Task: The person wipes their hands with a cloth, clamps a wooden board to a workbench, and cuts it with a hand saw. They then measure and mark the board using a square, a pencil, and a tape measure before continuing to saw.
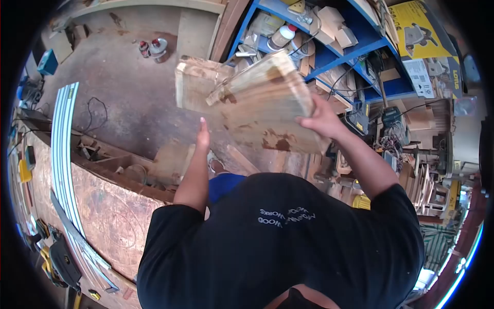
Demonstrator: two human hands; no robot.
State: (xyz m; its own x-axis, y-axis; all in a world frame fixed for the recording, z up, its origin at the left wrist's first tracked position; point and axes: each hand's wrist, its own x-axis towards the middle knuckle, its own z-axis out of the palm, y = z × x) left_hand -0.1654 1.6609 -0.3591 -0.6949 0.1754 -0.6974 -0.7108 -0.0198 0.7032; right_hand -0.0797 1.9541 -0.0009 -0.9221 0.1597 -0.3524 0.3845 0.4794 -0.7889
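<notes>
From here I see the stained wooden piece (257, 121) with raised edges held up in mid-air, tilted above the floor (123, 77). My right hand (323, 121) grips it at its right edge. My left hand (203, 135) is just beside its lower left side, fingers straight, gripping nothing; I can't tell whether it touches. Beyond stands the blue shelf (368, 50), holding a red-capped bottle (281, 38). On my left, striped strips (63, 131) lie across the table (110, 206).
</notes>
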